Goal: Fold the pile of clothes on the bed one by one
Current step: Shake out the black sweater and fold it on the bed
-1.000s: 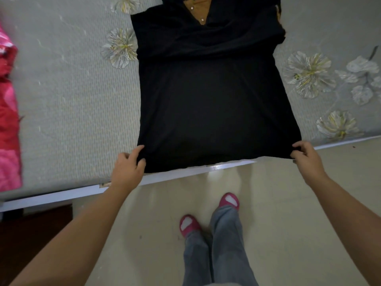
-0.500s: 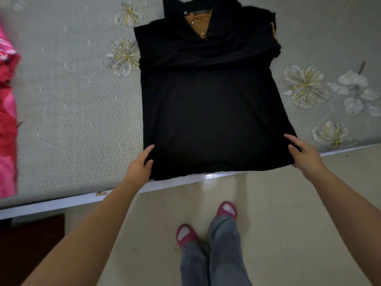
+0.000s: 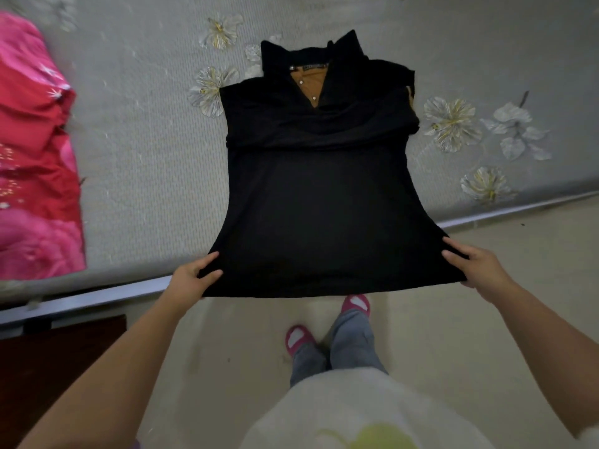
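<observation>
I have the black top [image 3: 319,202] laid front-up on the bed [image 3: 146,163], collar away from me, its sleeves already folded in across the chest so it reads as a narrow panel. Its hem hangs off the bed's near edge, lifted in the air over the floor. My left hand [image 3: 189,280] pinches the left hem corner, thumb on top of the cloth and the other fingers tucked under it. My right hand [image 3: 476,264] holds the right corner the same way, thumb and forefinger showing on the fabric; the rest of those fingers are hidden beneath it.

By my reckoning I am at the lengthwise fold of this one piece: the sides are in, and the bottom half has yet to go up. Next I should carry both corners forward together, level with each other, and lay the hem near the collar so the edges meet squarely. The fabric looks soft and slack, so uneven pulling would skew the fold or drag the sleeves loose.

A pink and red cloth [image 3: 32,157] lies at the far left of the bed, well apart.
</observation>
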`<action>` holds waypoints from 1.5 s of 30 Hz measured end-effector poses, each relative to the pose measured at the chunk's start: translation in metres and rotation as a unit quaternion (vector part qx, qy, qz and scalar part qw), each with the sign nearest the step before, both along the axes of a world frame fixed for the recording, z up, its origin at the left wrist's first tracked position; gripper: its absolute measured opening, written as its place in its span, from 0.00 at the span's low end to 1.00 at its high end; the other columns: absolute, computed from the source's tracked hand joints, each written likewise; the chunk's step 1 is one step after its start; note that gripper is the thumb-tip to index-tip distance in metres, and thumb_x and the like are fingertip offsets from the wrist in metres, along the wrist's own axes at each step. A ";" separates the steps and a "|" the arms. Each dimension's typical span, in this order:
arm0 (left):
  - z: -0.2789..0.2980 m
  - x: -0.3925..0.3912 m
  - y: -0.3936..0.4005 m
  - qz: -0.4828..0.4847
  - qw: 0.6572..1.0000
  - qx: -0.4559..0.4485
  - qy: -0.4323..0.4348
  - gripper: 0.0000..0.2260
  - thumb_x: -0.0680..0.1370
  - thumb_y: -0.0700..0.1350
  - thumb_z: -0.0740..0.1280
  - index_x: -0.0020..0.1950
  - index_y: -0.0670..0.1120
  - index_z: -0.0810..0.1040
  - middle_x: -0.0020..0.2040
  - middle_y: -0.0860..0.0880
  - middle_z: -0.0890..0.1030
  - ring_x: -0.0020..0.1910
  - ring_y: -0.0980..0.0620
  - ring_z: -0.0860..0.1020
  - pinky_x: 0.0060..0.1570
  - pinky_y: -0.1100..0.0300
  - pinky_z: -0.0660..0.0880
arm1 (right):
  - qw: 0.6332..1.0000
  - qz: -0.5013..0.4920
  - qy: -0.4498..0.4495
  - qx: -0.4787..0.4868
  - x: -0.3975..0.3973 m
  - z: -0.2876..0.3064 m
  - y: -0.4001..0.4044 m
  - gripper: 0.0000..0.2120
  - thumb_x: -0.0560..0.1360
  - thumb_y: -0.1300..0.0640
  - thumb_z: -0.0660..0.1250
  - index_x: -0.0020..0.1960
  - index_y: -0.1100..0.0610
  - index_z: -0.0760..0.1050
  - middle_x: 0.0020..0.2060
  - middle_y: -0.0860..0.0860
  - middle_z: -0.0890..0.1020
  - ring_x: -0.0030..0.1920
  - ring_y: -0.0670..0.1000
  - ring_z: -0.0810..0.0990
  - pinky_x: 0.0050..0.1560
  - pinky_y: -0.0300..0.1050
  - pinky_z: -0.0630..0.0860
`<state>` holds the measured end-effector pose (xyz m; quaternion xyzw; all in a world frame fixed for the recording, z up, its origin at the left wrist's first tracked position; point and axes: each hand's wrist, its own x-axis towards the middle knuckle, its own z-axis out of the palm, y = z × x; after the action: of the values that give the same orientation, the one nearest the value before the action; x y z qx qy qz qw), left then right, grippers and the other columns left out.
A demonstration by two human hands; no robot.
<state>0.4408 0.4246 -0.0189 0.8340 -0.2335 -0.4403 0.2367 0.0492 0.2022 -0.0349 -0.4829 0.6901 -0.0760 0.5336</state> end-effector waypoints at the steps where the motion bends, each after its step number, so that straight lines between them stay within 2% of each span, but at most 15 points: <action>1: 0.005 0.000 -0.001 0.011 1.000 -0.009 -0.002 0.22 0.77 0.36 0.64 0.70 0.42 0.66 0.68 0.42 0.70 0.65 0.47 0.70 0.56 0.67 0.67 | 0.999 -0.022 -0.023 0.006 0.004 0.006 0.001 0.19 0.77 0.60 0.62 0.68 0.55 0.69 0.50 0.53 0.74 0.48 0.51 0.70 0.39 0.41 0.64; 4: 0.018 0.004 -0.021 0.045 0.998 -0.041 0.013 0.22 0.78 0.38 0.63 0.71 0.42 0.65 0.67 0.42 0.71 0.65 0.45 0.70 0.60 0.57 0.67 | 0.992 -0.089 -0.089 0.005 0.023 0.027 -0.015 0.19 0.78 0.61 0.60 0.69 0.56 0.67 0.52 0.51 0.75 0.43 0.44 0.75 0.38 0.37 0.67; 6: 0.029 0.009 -0.046 0.094 0.992 -0.076 0.037 0.22 0.78 0.38 0.62 0.72 0.42 0.64 0.67 0.43 0.70 0.65 0.44 0.70 0.60 0.57 0.68 | 0.985 -0.123 -0.124 -0.015 0.038 0.043 -0.037 0.18 0.79 0.60 0.59 0.69 0.56 0.67 0.45 0.47 0.75 0.33 0.39 0.72 0.27 0.31 0.68; 8: 0.038 0.016 -0.076 0.134 0.984 -0.108 0.048 0.22 0.78 0.39 0.62 0.72 0.42 0.63 0.69 0.42 0.68 0.66 0.45 0.69 0.63 0.57 0.67 | 0.975 -0.157 -0.152 -0.033 0.053 0.057 -0.064 0.17 0.79 0.60 0.58 0.68 0.56 0.68 0.40 0.44 0.73 0.31 0.40 0.70 0.19 0.29 0.65; 12: 0.050 0.033 -0.139 0.204 0.967 -0.145 0.047 0.23 0.79 0.39 0.62 0.73 0.42 0.61 0.70 0.42 0.67 0.67 0.45 0.68 0.59 0.57 0.68 | 0.957 -0.207 -0.197 -0.042 0.076 0.067 -0.122 0.18 0.79 0.61 0.59 0.69 0.58 0.66 0.36 0.48 0.70 0.27 0.43 0.64 0.16 0.31 0.59; 19: 0.044 0.071 -0.250 0.255 0.953 -0.166 0.008 0.28 0.77 0.42 0.66 0.74 0.41 0.59 0.71 0.42 0.66 0.67 0.46 0.68 0.58 0.59 0.69 | 0.949 -0.226 -0.218 -0.023 0.130 0.050 -0.237 0.20 0.79 0.61 0.59 0.70 0.58 0.65 0.42 0.47 0.74 0.31 0.43 0.67 0.17 0.30 0.60; 23: 0.023 0.102 -0.309 0.293 0.943 -0.159 -0.006 0.28 0.76 0.42 0.67 0.73 0.41 0.60 0.70 0.43 0.67 0.66 0.47 0.69 0.65 0.54 0.68 | 0.955 -0.198 -0.218 -0.022 0.165 0.026 -0.303 0.23 0.79 0.61 0.59 0.73 0.58 0.60 0.51 0.50 0.74 0.28 0.43 0.66 0.19 0.30 0.62; 27: -0.003 0.126 -0.362 0.331 0.930 -0.159 -0.003 0.27 0.76 0.41 0.67 0.72 0.41 0.62 0.68 0.45 0.69 0.62 0.51 0.71 0.60 0.58 0.69 | 0.962 -0.182 -0.201 -0.019 0.191 -0.008 -0.350 0.27 0.77 0.60 0.62 0.74 0.56 0.58 0.62 0.56 0.72 0.33 0.44 0.69 0.21 0.30 0.66; 33: -0.043 0.153 -0.415 0.401 0.905 -0.134 0.039 0.29 0.75 0.44 0.69 0.72 0.40 0.62 0.65 0.42 0.72 0.51 0.50 0.75 0.48 0.61 0.73 | 0.971 -0.181 -0.156 -0.029 0.214 -0.043 -0.398 0.26 0.77 0.58 0.64 0.72 0.55 0.61 0.68 0.55 0.68 0.52 0.49 0.74 0.28 0.30 0.73; 37: -0.060 0.169 -0.429 0.420 0.899 -0.120 0.033 0.28 0.74 0.46 0.70 0.70 0.38 0.65 0.63 0.41 0.75 0.44 0.53 0.75 0.50 0.60 0.73 | 0.969 -0.192 -0.151 -0.029 0.225 -0.054 -0.414 0.25 0.77 0.59 0.63 0.72 0.57 0.61 0.67 0.56 0.68 0.41 0.47 0.76 0.36 0.36 0.73; 40: -0.061 0.176 -0.441 0.464 0.877 -0.112 0.061 0.18 0.76 0.47 0.67 0.60 0.37 0.73 0.60 0.41 0.76 0.34 0.57 0.75 0.39 0.65 0.76 | 0.968 -0.185 -0.168 -0.018 0.237 -0.052 -0.422 0.14 0.78 0.57 0.61 0.63 0.59 0.66 0.64 0.59 0.71 0.44 0.48 0.81 0.35 0.34 0.76; 41: -0.058 0.177 -0.446 0.492 0.856 -0.131 0.086 0.14 0.77 0.48 0.65 0.56 0.39 0.73 0.60 0.42 0.75 0.34 0.57 0.77 0.36 0.67 0.76 | 0.965 -0.188 -0.180 -0.021 0.239 -0.052 -0.423 0.15 0.79 0.56 0.58 0.64 0.59 0.64 0.63 0.60 0.71 0.52 0.51 0.80 0.40 0.35 0.77; 43: -0.061 0.181 -0.450 0.540 0.806 -0.208 0.127 0.19 0.80 0.51 0.59 0.68 0.43 0.65 0.68 0.43 0.69 0.45 0.55 0.80 0.48 0.64 0.76 | 0.969 -0.162 -0.182 -0.041 0.242 -0.051 -0.421 0.27 0.81 0.52 0.54 0.74 0.57 0.47 0.70 0.59 0.64 0.67 0.54 0.69 0.61 0.43 0.71; 44: -0.062 0.180 -0.449 0.547 0.795 -0.229 0.126 0.24 0.81 0.52 0.56 0.74 0.44 0.56 0.71 0.43 0.65 0.53 0.52 0.78 0.56 0.59 0.74 | 0.977 -0.128 -0.157 -0.066 0.244 -0.049 -0.416 0.31 0.81 0.49 0.54 0.75 0.55 0.40 0.73 0.56 0.60 0.70 0.52 0.63 0.68 0.45 0.64; 45: -0.061 0.175 -0.448 0.526 0.817 -0.222 0.081 0.26 0.81 0.53 0.55 0.75 0.45 0.51 0.72 0.43 0.63 0.60 0.49 0.75 0.61 0.56 0.71 | 0.984 -0.083 -0.122 -0.099 0.244 -0.048 -0.409 0.32 0.80 0.48 0.54 0.75 0.53 0.38 0.74 0.54 0.57 0.72 0.51 0.60 0.71 0.44 0.57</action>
<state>0.6157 -0.0230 -0.0803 0.7160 0.1696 -0.2504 0.6292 0.2936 -0.2072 -0.0834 -0.4616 0.6464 -0.2463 0.5554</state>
